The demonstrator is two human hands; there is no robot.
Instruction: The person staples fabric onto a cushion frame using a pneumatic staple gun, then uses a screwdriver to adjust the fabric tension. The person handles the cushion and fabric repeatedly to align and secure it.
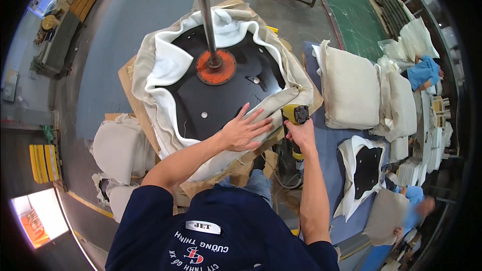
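My left hand [245, 131] lies with fingers spread on the beige fabric [271, 104] folded over the near right edge of a black seat panel [226, 101]. A yellow staple gun [295, 113] is gripped in my right hand [303, 135], its head beside the fabric's right corner. White padding [168, 62] and loose beige fabric stand up around the panel's other sides. An orange-red disc [216, 74] presses on the panel, at the foot of a vertical metal rod [203, 10]. Holes show in the panel.
Beige cushions [351, 88] are stacked on the blue table at right, near a black panel on white padding [368, 168]. More cushions [116, 148] sit at left. A hose [287, 184] hangs below the gun. Two people in blue, one a person [423, 73] farther off, are at right.
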